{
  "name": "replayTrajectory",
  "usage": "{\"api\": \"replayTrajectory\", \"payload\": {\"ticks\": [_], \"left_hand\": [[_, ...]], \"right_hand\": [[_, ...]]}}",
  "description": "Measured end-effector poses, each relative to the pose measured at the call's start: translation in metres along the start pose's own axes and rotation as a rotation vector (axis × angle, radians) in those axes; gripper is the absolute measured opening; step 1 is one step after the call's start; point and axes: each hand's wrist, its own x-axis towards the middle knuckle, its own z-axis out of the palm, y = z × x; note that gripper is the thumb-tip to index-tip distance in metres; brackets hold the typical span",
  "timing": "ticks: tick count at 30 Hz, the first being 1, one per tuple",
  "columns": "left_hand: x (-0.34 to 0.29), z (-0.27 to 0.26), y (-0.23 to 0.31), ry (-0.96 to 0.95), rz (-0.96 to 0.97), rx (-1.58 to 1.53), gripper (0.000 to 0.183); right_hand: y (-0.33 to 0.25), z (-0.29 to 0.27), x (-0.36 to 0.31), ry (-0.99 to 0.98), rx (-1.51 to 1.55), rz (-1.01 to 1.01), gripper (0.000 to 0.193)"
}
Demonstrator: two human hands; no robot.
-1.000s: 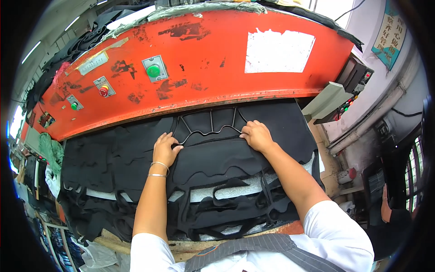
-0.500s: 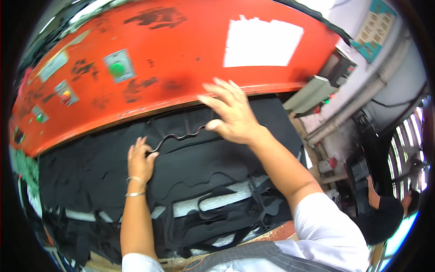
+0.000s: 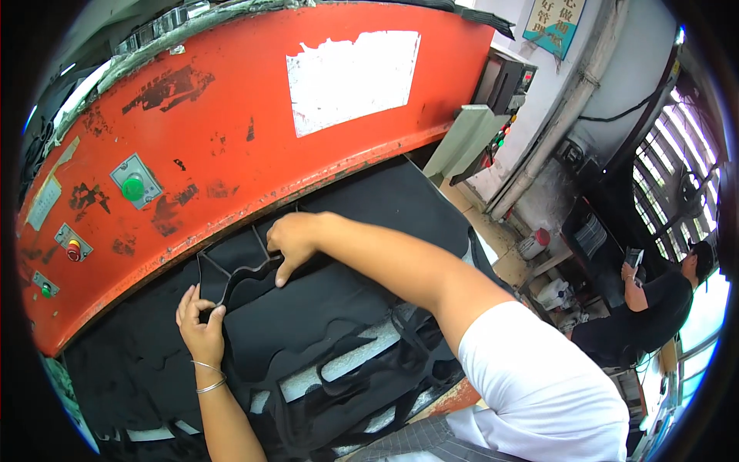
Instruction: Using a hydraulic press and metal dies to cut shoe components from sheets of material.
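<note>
A metal cutting die [image 3: 245, 271], a thin-walled frame with crossbars and a wavy near edge, stands on a black sheet [image 3: 416, 202] close to the press. My left hand [image 3: 203, 325] pinches the die's left corner between thumb and fingers. Over its right part, my right hand [image 3: 296, 240] grips the frame, thumb at the wavy near edge and fingers bent over the far side. That hand hides some of the die's right end. Toward me, the sheet has cut-out gaps, with loose black strips [image 3: 400, 385] and a pale surface [image 3: 377, 343] showing through.
An orange press beam [image 3: 231, 146] spans the far side, with a green button [image 3: 133, 188] and a red button [image 3: 74, 250] on its left. A grey-green control box [image 3: 466, 138] stands at its right end. A person in black [image 3: 654, 308] sits far right.
My right hand, raised with spread fingers before, has come down and left onto the die. My left hand stays at its left corner. The whole view has turned and shifted right.
</note>
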Motion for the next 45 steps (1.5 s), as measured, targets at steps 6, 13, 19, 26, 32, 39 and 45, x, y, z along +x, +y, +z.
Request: {"api": "replayTrajectory", "payload": {"ticks": [6,13,19,26,32,39,45], "left_hand": [[0.011,0.007,0.032,0.159,0.088,-0.282,0.027],[0.005,0.041,0.005,0.183,-0.041,-0.501,0.054],[0.008,0.047,0.007,-0.036,-0.093,0.181,0.032],[0.022,0.025,0.027,0.32,-0.084,0.174,0.05],[0.014,0.06,0.124,-0.037,0.411,0.017,0.04],[0.035,0.084,0.104,-0.471,-0.142,0.535,0.064],[0.052,0.094,0.114,-0.494,-0.196,0.593,0.066]], "right_hand": [[0.007,-0.02,-0.005,-0.29,0.203,0.093,0.055],[-0.022,-0.003,-0.024,0.134,0.334,0.019,0.061],[-0.061,-0.033,-0.084,1.067,0.773,0.1,0.053],[-0.035,-0.032,-0.135,1.42,1.346,0.613,0.025],[0.034,0.045,-0.108,1.416,1.749,0.89,0.015],[0.018,0.011,-0.212,1.031,0.711,0.816,0.036],[0.135,0.053,-0.316,0.828,1.134,1.214,0.035]]}}
